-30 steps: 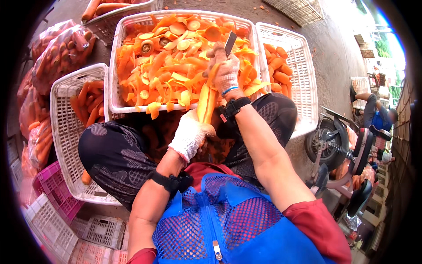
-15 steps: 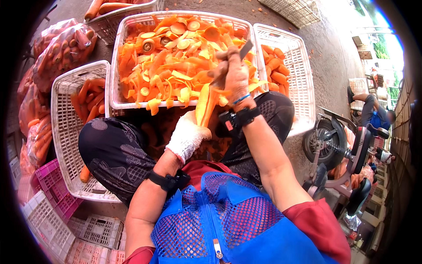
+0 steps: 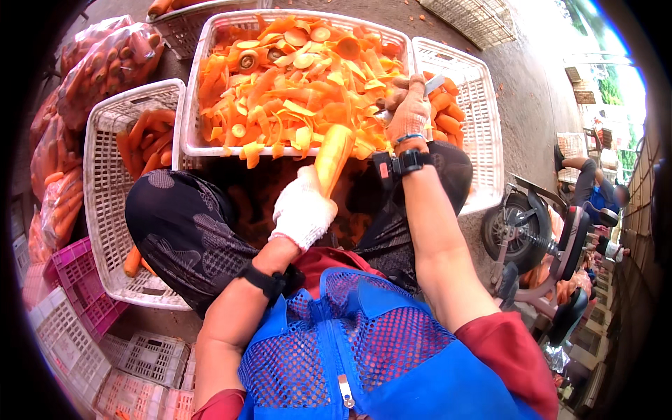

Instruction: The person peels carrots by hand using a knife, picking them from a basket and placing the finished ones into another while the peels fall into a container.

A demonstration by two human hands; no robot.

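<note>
My left hand (image 3: 302,210), in a white knit glove, is closed around the lower end of a partly peeled carrot (image 3: 334,155). The carrot points up and away, paler yellow along its peeled side. My right hand (image 3: 409,120) grips a metal peeler (image 3: 435,83), whose flat end sticks out past the fingers. It is held to the right of the carrot, apart from it, by the near right corner of a white crate (image 3: 301,12). Orange peelings (image 3: 280,98) and cut carrot ends heap that crate. Below the carrot, between my knees, lie more carrots in shadow, hard to make out.
White crates with carrots stand on the left (image 3: 94,189) and right (image 3: 490,140). Bagged carrots (image 3: 105,73) are piled at far left, above a magenta crate (image 3: 87,287) and white crates (image 3: 150,358). On the right are a wheeled vehicle (image 3: 518,227) and a seated person (image 3: 598,189).
My right hand with the peeler has moved right and toward me, away from the carrot. The carrot, still in my left hand, has shifted slightly right and shows more of its peeled side.
</note>
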